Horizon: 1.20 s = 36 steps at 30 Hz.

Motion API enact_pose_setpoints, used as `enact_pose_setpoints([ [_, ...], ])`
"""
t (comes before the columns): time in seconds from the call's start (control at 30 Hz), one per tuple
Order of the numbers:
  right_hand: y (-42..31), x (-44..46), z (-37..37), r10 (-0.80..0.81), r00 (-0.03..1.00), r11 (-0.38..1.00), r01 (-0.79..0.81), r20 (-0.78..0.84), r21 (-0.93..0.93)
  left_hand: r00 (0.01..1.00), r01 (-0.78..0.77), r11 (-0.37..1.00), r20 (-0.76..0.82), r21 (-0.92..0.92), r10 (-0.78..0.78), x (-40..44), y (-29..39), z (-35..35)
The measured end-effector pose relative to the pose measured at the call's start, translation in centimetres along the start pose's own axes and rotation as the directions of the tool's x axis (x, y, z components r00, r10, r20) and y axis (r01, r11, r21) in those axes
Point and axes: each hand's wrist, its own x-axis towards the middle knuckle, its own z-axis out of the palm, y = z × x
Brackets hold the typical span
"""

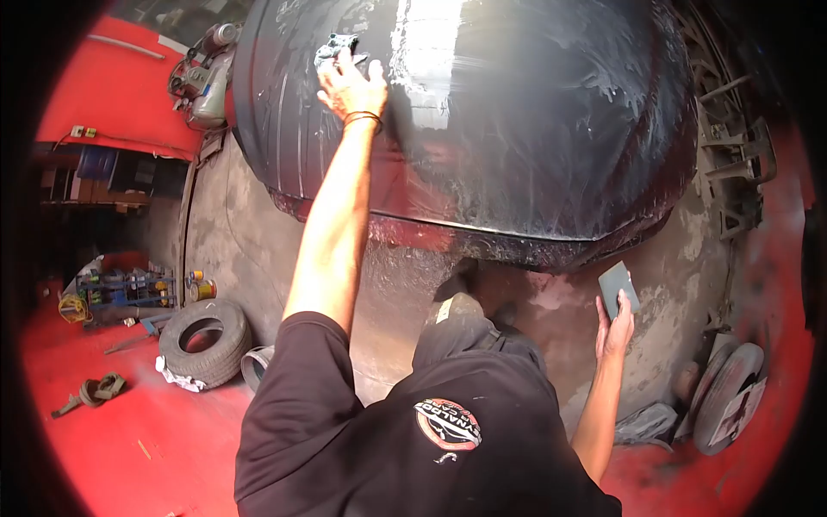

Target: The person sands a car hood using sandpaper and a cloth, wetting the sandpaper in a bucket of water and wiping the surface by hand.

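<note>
Stretched far forward, my left hand presses a crumpled wet rag against the dark car panel, its fingers partly spread over the cloth. Whitish streaks and smears mark the panel, and bright light reflects along its middle. Low on the right, apart from the car, my right hand grips a flat grey rectangular sanding pad between thumb and fingers. The pad's underside is hidden.
A tire lies on the left, and more tires lean at the right. A compressor stands beyond the car's left side. Metal frame parts line the right. Tools sit at left.
</note>
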Motion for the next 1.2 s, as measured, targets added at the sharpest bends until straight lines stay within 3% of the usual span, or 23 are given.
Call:
enact_pose_setpoints([
  [0.1, -1.4, -0.5, 5.3, -0.056, 0.998, 0.998, 0.056, -0.004, 0.010, 1.000, 0.019, 1.000, -0.004, 0.019, -0.019, 3.8, -1.3, 0.1],
  [0.17, -2.0, -1.1, 8.2, -0.100, 0.995, 0.995, 0.100, -0.008, -0.001, 0.999, 0.000, 0.998, 0.040, -0.064, 0.003, 6.4, -3.0, 1.8],
  [0.23, -2.0, -1.2, 10.5, -0.115, 0.993, 0.993, 0.114, -0.034, -0.017, 0.985, -0.053, 0.994, 0.160, -0.092, 0.067, 8.4, -4.8, 4.2],
  [0.27, -1.9, -1.1, 11.8, -0.147, 0.989, 0.988, 0.145, -0.031, -0.059, 0.978, -0.138, 0.989, 0.153, -0.050, 0.145, 8.8, -5.2, 4.9],
  [0.3, -1.8, -0.9, 13.2, -0.175, 0.984, 0.980, 0.171, -0.029, -0.102, 0.964, -0.255, 0.956, 0.038, -0.142, 0.263, 9.7, -6.3, 5.9],
  [0.37, -1.5, -0.2, 16.3, -0.276, 0.961, 0.942, 0.273, 0.011, -0.197, 0.979, -0.204, 0.972, -0.016, -0.117, 0.203, 10.6, -6.8, 7.8],
  [0.4, -1.2, 0.1, 18.0, -0.342, 0.939, 0.906, 0.343, 0.048, -0.250, 0.955, -0.291, 0.956, -0.080, -0.041, 0.287, 10.5, -5.6, 6.7],
  [0.5, -0.8, 1.3, 23.9, -0.518, 0.837, 0.750, 0.544, 0.178, -0.377, 0.918, -0.384, 0.854, -0.041, -0.352, 0.395, 11.4, -3.4, 5.5],
  [0.53, -0.7, 1.7, 25.9, -0.567, 0.793, 0.683, 0.603, 0.223, -0.412, 0.867, -0.490, 0.801, -0.102, -0.344, 0.487, 11.6, -2.3, 5.2],
  [0.63, 1.0, 2.6, 31.1, -0.664, 0.667, 0.463, 0.722, 0.339, -0.513, 0.751, -0.591, 0.674, 0.001, -0.444, 0.660, 11.6, 0.7, 3.7],
  [0.73, 3.8, 2.3, 37.4, -0.746, 0.543, 0.192, 0.730, 0.386, -0.656, 0.635, -0.604, 0.615, 0.161, -0.507, 0.756, 11.1, 3.8, 2.7],
  [0.77, 4.6, 1.8, 39.6, -0.703, 0.566, 0.051, 0.644, 0.430, -0.764, 0.569, -0.614, 0.577, 0.204, -0.538, 0.797, 10.7, 5.3, 1.9],
  [0.8, 4.2, 0.3, 42.3, -0.635, 0.637, 0.015, 0.575, 0.436, -0.818, 0.524, -0.614, 0.601, 0.305, -0.512, 0.795, 10.2, 7.0, 1.1],
  [0.83, 5.1, 0.1, 44.6, -0.630, 0.638, -0.018, 0.559, 0.444, -0.829, 0.473, -0.620, 0.620, 0.402, -0.480, 0.784, 9.8, 8.4, 0.6],
  [0.9, 8.8, 1.5, 49.4, -0.640, 0.605, -0.201, 0.464, 0.475, -0.863, 0.408, -0.657, 0.546, 0.364, -0.520, 0.837, 9.4, 10.1, 2.5],
  [0.97, 9.7, -1.5, 52.4, -0.464, 0.706, -0.157, 0.529, 0.535, -0.834, 0.363, -0.703, 0.510, 0.367, -0.496, 0.856, 9.4, 11.4, 2.9],
  [1.03, 12.6, -2.3, 53.3, -0.543, 0.624, -0.039, 0.650, 0.562, -0.759, 0.380, -0.635, 0.576, 0.441, -0.514, 0.813, 9.7, 12.4, 1.7],
  [1.1, 12.7, -1.9, 53.6, -0.627, 0.600, -0.051, 0.604, 0.496, -0.795, 0.352, -0.639, 0.583, 0.484, -0.501, 0.801, 10.5, 12.7, 1.1],
  [1.17, 11.4, 0.3, 53.8, -0.685, 0.580, -0.104, 0.521, 0.441, -0.847, 0.346, -0.697, 0.490, 0.353, -0.523, 0.869, 11.3, 10.9, 2.8],
  [1.2, 9.3, 1.0, 53.8, -0.653, 0.637, -0.101, 0.462, 0.409, -0.881, 0.342, -0.725, 0.443, 0.283, -0.528, 0.896, 12.2, 9.9, 3.6],
])
